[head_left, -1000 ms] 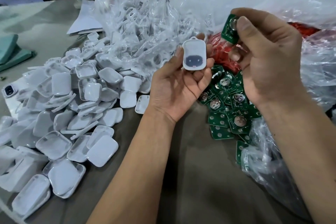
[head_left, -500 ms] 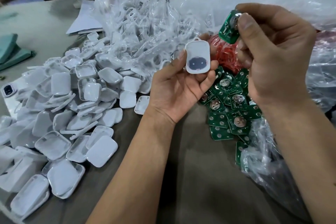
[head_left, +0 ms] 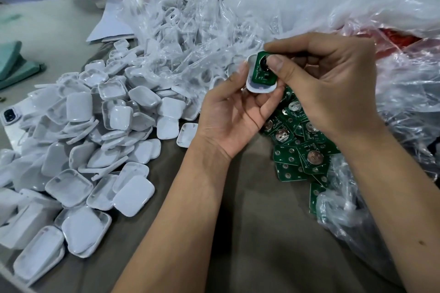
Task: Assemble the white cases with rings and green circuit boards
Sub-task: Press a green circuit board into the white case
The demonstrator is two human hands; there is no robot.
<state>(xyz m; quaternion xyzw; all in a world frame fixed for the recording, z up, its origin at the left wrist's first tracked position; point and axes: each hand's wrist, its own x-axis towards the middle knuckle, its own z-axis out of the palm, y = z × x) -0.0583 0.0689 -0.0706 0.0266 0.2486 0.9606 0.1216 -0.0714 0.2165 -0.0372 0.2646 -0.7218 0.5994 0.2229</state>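
My left hand (head_left: 234, 116) holds a white case half (head_left: 257, 88) by its edges, open side facing me. My right hand (head_left: 333, 83) pinches a green circuit board (head_left: 262, 71) between thumb and fingers and sets it into that case; the thumb covers the board's upper right. A pile of loose green circuit boards (head_left: 300, 145) with round metal cells lies under my hands. A heap of white case halves (head_left: 95, 131) covers the table to the left. Red rings (head_left: 400, 38) show through a plastic bag at the right.
A clear plastic bag of white parts (head_left: 185, 38) lies behind the heap, and crumpled plastic (head_left: 369, 2) spreads across the right. A finished case with a dark window (head_left: 10, 115) sits at the far left. Papers (head_left: 112, 28) and green cloth (head_left: 12, 64) lie farther back.
My right hand has brought the green board down from above onto the case. My left hand has turned the case so its open inside faces me.
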